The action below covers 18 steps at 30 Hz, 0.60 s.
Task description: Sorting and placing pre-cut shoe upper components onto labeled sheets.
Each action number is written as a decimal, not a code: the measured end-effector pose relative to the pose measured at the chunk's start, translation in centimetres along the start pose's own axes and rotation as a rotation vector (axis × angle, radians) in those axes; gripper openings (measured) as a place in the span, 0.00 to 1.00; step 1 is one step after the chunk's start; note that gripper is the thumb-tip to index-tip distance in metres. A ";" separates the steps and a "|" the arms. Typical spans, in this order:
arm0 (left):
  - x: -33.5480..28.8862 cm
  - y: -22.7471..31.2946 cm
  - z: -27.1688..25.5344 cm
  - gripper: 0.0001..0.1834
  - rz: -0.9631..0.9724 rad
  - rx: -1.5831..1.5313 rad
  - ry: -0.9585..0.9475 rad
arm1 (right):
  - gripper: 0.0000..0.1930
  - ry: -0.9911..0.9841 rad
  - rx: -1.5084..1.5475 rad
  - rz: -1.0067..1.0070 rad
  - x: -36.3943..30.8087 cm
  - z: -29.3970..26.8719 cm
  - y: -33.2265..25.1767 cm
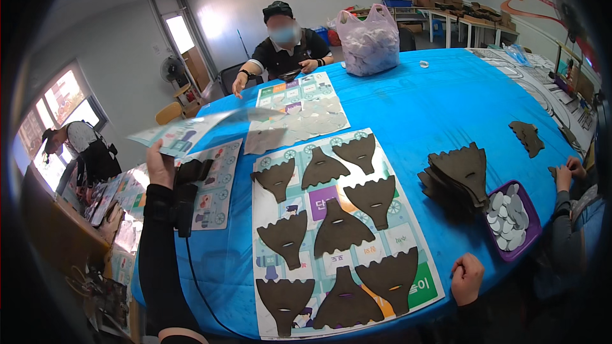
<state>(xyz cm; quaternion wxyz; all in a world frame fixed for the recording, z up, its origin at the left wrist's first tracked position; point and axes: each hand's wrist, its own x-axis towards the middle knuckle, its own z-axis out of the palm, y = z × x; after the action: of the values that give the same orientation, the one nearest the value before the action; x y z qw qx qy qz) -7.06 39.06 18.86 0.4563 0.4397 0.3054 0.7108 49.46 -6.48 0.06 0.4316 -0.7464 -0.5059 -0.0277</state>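
1. The left hand (160,164) is raised above the left side of the worktop (440,102), its fingers closed on the near edge of a printed sheet (203,129). The sheet is tilted, lifted clear and blurred toward its far end.
2. A black device (186,192) with a cable sits beside the left wrist, over a second printed sheet (224,185) lying flat.
3. The right hand (468,278) rests on the blue-covered worktop, just beside the large printed board (408,232), fingers curled in; whether they enclose anything cannot be told.
4. Nine dark brown, scallop-edged flared cutouts (344,232), each with a slit, lie in three rows on that board.
5. Right of it stands a fanned stack of similar cutouts (462,172), next to a purple tray (533,224) of white and grey ovals (507,216).
6. Beyond, pale pieces (312,118) cover part of another printed sheet, near a filled plastic bag (370,44).
7. Across the worktop, a co-worker's hand (240,83) extends toward the raised sheet, apart from it.
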 end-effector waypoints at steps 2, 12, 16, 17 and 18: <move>-3.0 1.6 3.1 0.16 0.020 -0.028 -0.045 | 0.04 -0.005 -0.018 -0.015 0.2 -0.3 -0.1; -23.3 8.4 7.5 0.27 0.051 -0.315 -0.322 | 0.10 0.024 0.275 -0.230 2.2 -3.5 -5.1; -37.7 5.0 13.1 0.30 -0.137 -0.214 -0.107 | 0.26 -0.623 1.085 -0.130 3.5 -4.1 -12.1; -40.3 3.2 13.5 0.30 -0.176 -0.164 -0.084 | 0.32 -0.799 1.307 -0.041 3.8 -3.9 -13.7; -42.5 1.4 14.5 0.30 -0.237 -0.166 -0.134 | 0.34 -0.822 1.307 -0.017 3.9 -4.6 -14.3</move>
<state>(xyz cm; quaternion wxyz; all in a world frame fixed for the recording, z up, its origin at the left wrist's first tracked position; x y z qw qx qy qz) 13.86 0.01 11.51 0.5911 0.4076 0.2644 0.6439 42.00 -5.06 13.64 0.5616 -0.2864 -0.5450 0.5527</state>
